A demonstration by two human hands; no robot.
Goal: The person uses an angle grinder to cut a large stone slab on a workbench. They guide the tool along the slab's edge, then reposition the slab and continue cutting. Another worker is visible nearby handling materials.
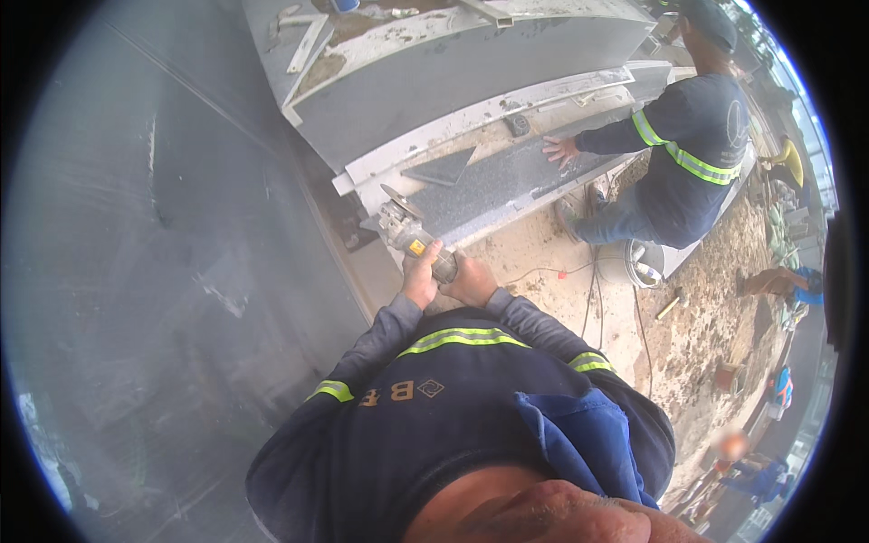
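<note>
Both my hands are closed on an angle grinder point(396, 226) with a metal head and a thin cutting disc. My left hand point(421, 277) wraps the body beside its yellow label. Behind it, my right hand point(470, 281) grips the rear end. The disc stands close to the near left end of a dark grey stone slab point(507, 187); whether it touches cannot be made out. A co-worker's hand point(562, 151) rests spread on that slab. Toward the slab's far left side lies a dark triangular offcut point(441, 168).
A tall grey stone-faced step point(453, 86) rises beyond the slab. On my left stands a large dark panel point(172, 271). The co-worker point(679, 154) stands at the right, by a white bucket point(644, 267). Cables point(595, 290) trail over the dusty floor near a yellowish tool handle point(668, 308).
</note>
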